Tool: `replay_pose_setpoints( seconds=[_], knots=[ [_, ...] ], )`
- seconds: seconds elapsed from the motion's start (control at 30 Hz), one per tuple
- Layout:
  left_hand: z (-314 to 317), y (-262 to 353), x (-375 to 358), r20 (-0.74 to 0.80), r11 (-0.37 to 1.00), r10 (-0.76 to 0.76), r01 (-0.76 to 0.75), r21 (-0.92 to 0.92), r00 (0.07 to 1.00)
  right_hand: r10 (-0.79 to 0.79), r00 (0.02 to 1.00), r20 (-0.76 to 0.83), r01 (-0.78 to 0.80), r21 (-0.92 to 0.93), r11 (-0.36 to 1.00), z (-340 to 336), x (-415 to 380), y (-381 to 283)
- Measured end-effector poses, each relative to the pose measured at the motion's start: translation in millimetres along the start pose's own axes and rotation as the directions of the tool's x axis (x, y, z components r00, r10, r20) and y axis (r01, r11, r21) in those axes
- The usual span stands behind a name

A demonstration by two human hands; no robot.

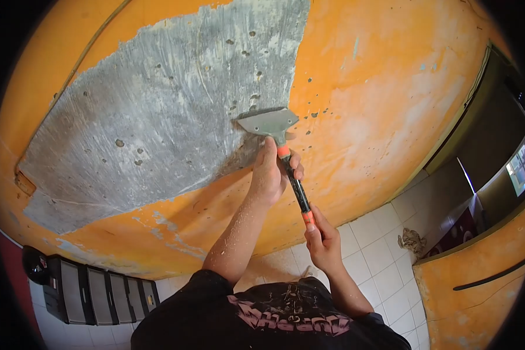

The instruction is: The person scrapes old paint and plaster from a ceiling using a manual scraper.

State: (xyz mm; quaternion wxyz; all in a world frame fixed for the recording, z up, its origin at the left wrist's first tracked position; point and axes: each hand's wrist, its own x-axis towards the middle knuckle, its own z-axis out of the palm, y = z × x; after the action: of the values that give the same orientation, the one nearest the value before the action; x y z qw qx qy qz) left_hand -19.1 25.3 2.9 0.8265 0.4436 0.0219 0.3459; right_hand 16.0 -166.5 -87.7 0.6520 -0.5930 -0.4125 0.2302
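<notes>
A long-handled scraper (269,122) with a wide grey metal head is held up to the wall (356,151). Its blade lies at the right part of a bare grey patch (157,105), close to the orange paint edge. Wrapped around the upper handle, just below the head, is my left hand (272,172). My right hand (322,240) grips the lower end of the black and orange handle. Pale flecks of dust cling to my left forearm. Several small pits dot the grey patch and the paint to its right.
A black drawer unit (79,291) stands at the lower left, with a round black object (35,265) by it. White floor tiles (385,227) run below the wall. A crumpled cloth (412,241) lies near a dark doorway (478,116). A cable (79,64) runs down the wall's left side.
</notes>
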Motion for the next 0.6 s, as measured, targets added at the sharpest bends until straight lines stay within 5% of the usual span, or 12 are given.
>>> replay_pose_setpoints(
  seconds=[0.33,0.6],
  knots=[
    [4,11,0,0.026,0.999,-0.003,0.002,0.039,1.000,0.149,0.989,0.006,-0.149,0.087,0.985,5,-6,-42],
    [30,38,29,0.089,0.994,0.065,-0.072,0.079,0.994,0.063,0.997,-0.042,-0.054,0.203,0.978,7,23,-54]
  ],
)
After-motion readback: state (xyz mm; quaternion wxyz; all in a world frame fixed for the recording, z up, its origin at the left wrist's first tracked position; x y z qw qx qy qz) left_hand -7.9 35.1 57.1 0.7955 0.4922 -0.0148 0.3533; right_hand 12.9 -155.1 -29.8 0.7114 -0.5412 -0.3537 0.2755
